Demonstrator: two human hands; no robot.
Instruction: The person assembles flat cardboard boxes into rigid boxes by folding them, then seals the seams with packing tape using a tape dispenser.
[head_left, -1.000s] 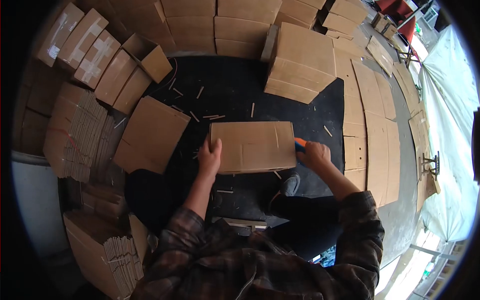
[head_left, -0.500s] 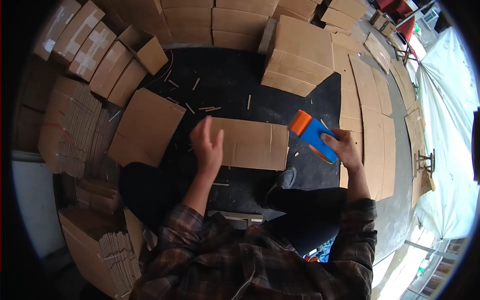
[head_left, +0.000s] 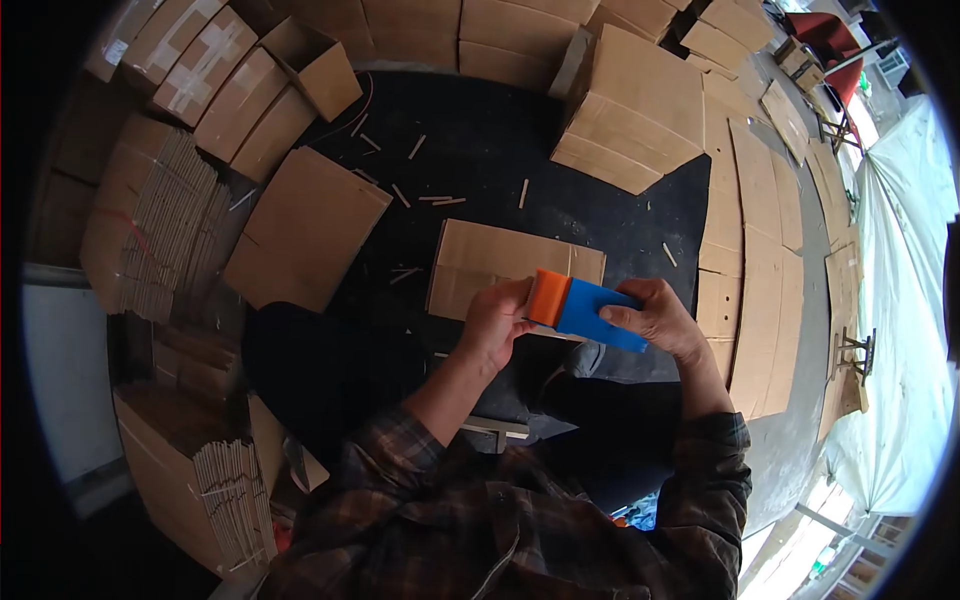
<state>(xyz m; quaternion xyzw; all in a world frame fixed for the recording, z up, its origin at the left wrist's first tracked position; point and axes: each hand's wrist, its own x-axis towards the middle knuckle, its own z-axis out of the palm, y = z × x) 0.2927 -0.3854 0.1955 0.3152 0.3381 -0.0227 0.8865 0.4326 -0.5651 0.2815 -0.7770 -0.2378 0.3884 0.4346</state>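
Observation:
A blue tool with an orange end, looking like a tape dispenser, is held level above a flat cardboard box on the black floor. My right hand grips its blue body, thumb on the near face. At the orange end, my left hand has its fingers behind or against the edge; they are pressed together, and what they pinch, if anything, is too small to tell. The tool and both hands hide the box's near right part.
A large closed carton stands beyond. Flattened cardboard lies left, near bundled flat sheets. Small strips are scattered on the black mat. Cardboard sheets line the right side. My shoe is close to the box.
The blue and orange tool has moved left and down and turned more level. My left hand has come right to its orange end, its fingers closing. The whole view has shifted slightly.

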